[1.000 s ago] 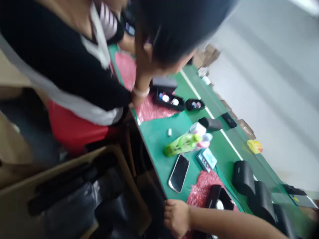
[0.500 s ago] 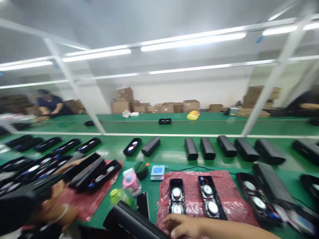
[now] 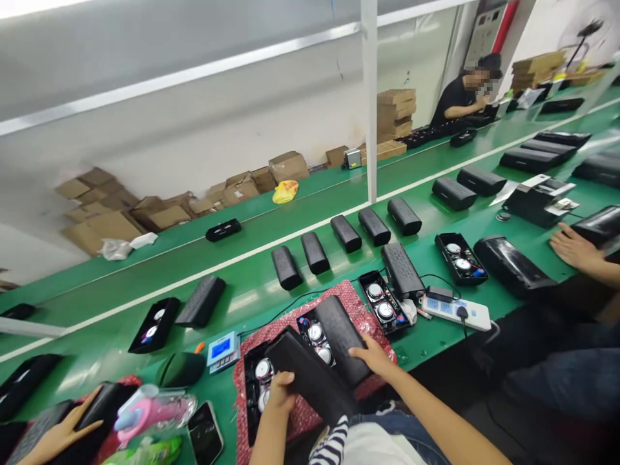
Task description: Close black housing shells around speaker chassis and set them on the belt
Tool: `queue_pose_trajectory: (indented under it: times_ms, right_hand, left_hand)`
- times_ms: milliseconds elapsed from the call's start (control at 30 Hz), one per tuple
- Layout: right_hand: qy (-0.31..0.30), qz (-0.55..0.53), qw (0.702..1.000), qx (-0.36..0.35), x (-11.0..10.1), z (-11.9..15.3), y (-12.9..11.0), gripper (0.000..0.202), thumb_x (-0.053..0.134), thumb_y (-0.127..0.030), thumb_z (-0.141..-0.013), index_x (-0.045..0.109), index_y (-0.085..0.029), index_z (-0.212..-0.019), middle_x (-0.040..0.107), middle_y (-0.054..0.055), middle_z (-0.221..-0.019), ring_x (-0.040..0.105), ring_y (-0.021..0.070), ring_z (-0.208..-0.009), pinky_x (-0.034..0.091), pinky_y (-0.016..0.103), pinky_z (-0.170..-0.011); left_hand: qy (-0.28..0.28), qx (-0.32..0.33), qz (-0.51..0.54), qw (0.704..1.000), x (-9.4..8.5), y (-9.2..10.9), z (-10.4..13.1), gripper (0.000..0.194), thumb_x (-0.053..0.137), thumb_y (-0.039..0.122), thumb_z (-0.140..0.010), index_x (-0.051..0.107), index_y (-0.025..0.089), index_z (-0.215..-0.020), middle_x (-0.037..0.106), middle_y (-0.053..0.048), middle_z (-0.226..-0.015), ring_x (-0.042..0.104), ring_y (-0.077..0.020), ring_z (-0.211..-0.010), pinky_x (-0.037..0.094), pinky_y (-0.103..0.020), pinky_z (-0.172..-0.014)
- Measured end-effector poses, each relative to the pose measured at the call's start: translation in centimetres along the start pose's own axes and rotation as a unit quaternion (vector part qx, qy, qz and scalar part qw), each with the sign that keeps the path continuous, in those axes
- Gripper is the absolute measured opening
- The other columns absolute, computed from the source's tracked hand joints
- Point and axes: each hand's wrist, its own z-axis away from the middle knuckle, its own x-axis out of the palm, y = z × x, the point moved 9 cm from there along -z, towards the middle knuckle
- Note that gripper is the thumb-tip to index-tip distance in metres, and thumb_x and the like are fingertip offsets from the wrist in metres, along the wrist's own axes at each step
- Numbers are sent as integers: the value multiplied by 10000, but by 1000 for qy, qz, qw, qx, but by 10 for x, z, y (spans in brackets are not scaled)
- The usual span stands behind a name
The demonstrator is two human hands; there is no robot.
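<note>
My left hand point(image 3: 282, 391) is closed on the near end of a black speaker housing point(image 3: 307, 371), which is tilted, its thumb on top. My right hand point(image 3: 372, 356) grips the right edge of a second, dark grey speaker housing point(image 3: 339, 332) with a patterned face. The two housings cross close together over red bubble wrap point(image 3: 349, 294). Beneath them lie two open speaker halves, one at the left point(image 3: 262, 369) and one in the middle point(image 3: 314, 332), with round silver drivers showing. My left hand's other fingers are hidden behind its housing.
A blue meter point(image 3: 223, 349), a phone point(image 3: 206, 431) and a pink bottle point(image 3: 157, 413) are at the left, beside a co-worker's hand point(image 3: 68, 429). A power strip point(image 3: 458, 311) and an open speaker point(image 3: 384, 303) stand at the right. Several speaker housings line the green bench.
My view has swung right and down. Earlier, one hand reached over the bubble wrap beside a black housing; now both hands hold housings above the open halves.
</note>
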Motion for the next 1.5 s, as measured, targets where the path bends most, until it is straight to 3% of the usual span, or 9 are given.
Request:
queue_pose_trajectory:
  times_ms: [133, 433, 633, 733, 867, 1067, 1200, 1333, 1500]
  right_hand:
    - [67, 100, 993, -8, -34, -31, 0, 544, 655, -365, -654, 540, -149, -1139, 641, 113, -1109, 603, 261, -995, 441, 386, -892]
    - [37, 187, 981, 21, -27, -77, 38, 501, 553, -311, -758, 506, -130, -1223, 625, 128, -1165, 594, 246, -1066, 443, 372, -929]
    - [122, 509, 852, -25, -20, -55, 1, 720, 537, -341, -802, 272, -65, -1411, 414, 257, -1329, 438, 357, -1215, 379, 435, -960]
    - [119, 579, 806, -11, -2, -53, -10, 856, 618, -412, -750, 220, -78, -1431, 390, 283, -1309, 428, 401, -1192, 363, 464, -940]
    - [124, 589, 798, 20, 8, -63, -15, 910, 644, -407, -731, 175, -84, -1440, 407, 287, -1260, 425, 417, -1175, 348, 488, -927]
    - [108, 410, 906, -12, -1, -61, -41, 960, 663, -400, -632, 215, -90, -1423, 417, 246, -1312, 384, 391, -1230, 309, 498, -1006]
    - [-79, 98, 989, 78, 14, -42, -40, 848, 538, -536, -649, 322, -141, -1367, 505, 176, -1282, 494, 335, -1154, 395, 477, -944]
    - [-279, -146, 914, 255, 50, -1, -33, 1025, 383, -782, -496, 481, -74, -1230, 574, 218, -1163, 589, 358, -975, 455, 500, -801]
    - [-339, -257, 858, 288, 78, 24, -44, 1039, 395, -778, -423, 510, -69, -1174, 584, 225, -1121, 618, 331, -870, 470, 460, -706]
  left_hand:
    - [95, 10, -111, 989, -20, 27, -5, 399, 673, 107, -422, 649, 165, -816, 715, -31, -702, 693, -269, -740, 562, -390, -718]
    - [221, -14, -219, 950, -73, 32, -31, 351, 747, 238, -580, 578, 155, -877, 699, -98, -742, 686, -251, -688, 554, -412, -692]
    - [307, 27, -305, 901, -80, 26, -43, 522, 692, 249, -679, 510, 118, -1150, 619, -194, -1150, 598, -295, -1077, 473, -426, -923]
    - [325, 100, -414, 844, -62, 23, -41, 632, 605, 207, -741, 391, 112, -1328, 378, -198, -1426, 329, -287, -1345, 288, -423, -1096]
    - [302, 199, -621, 696, -25, 16, -30, 616, 516, 249, -804, 355, 53, -1366, 255, -256, -1472, 173, -342, -1395, 192, -499, -1117]
    - [300, 156, -652, 679, -27, 7, -28, 764, 601, 346, -752, 297, 75, -1398, 189, -271, -1489, 234, -393, -1354, 272, -512, -1066]
    - [295, 133, -668, 670, -27, 12, -35, 849, 647, 343, -705, 261, 66, -1408, 225, -283, -1463, 268, -400, -1324, 281, -512, -1050]
    - [295, 135, -679, 658, -21, 17, -37, 849, 655, 335, -691, 270, 88, -1406, 275, -277, -1425, 316, -398, -1281, 307, -520, -1016]
    - [296, 119, -660, 680, -16, 24, -31, 879, 674, 390, -661, 274, 152, -1407, 338, -246, -1375, 402, -394, -1210, 363, -534, -951]
